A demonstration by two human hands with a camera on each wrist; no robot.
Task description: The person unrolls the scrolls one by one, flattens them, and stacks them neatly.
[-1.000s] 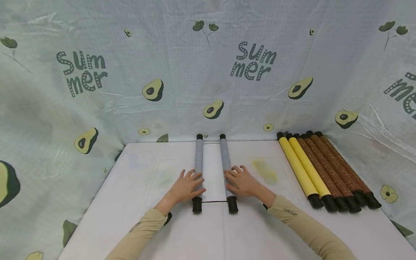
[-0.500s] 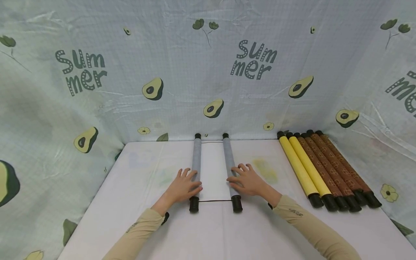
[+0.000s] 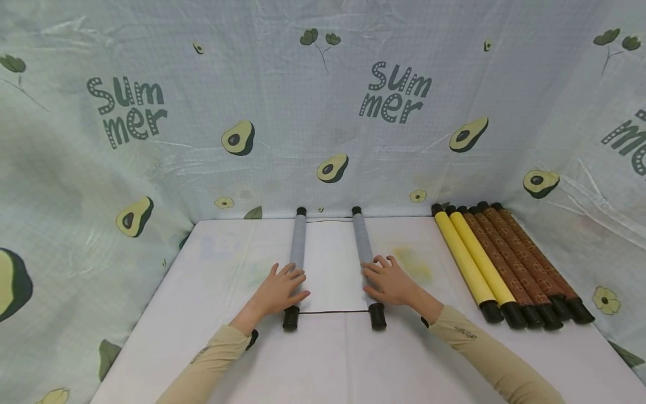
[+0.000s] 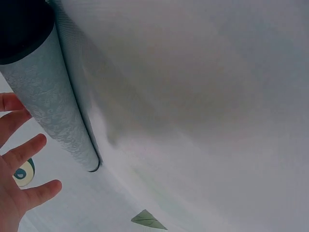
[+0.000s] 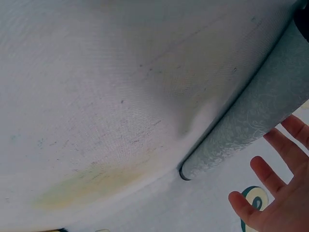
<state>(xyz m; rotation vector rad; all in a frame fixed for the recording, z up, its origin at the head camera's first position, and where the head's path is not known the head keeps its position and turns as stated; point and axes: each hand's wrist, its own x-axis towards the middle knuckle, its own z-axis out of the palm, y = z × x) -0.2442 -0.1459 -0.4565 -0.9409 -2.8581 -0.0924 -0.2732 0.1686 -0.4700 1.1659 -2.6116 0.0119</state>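
A scroll lies on the table in the head view, its white sheet (image 3: 332, 258) spread between two rolled ends. The left roll (image 3: 299, 241) and the right roll (image 3: 361, 235) are grey-blue with black end caps. My left hand (image 3: 276, 290) rests on the near part of the left roll with fingers spread. On the right roll rests my right hand (image 3: 393, 283), its fingers also spread. Both wrist views show a faint pattern on the grey-blue rolls (image 4: 50, 92) (image 5: 251, 108), with loose, extended fingers beside them.
At the right of the white table (image 3: 323, 365), two yellow scrolls (image 3: 464, 255) lie side by side with several brown patterned scrolls (image 3: 525, 258). A printed cloth (image 3: 282, 84) with avocados and lettering hangs behind and at the sides.
Both hands and the rolls under them have moved apart, left roll leftward and right roll rightward. The white strip between has grown wider. The yellow and brown scrolls have stayed put.
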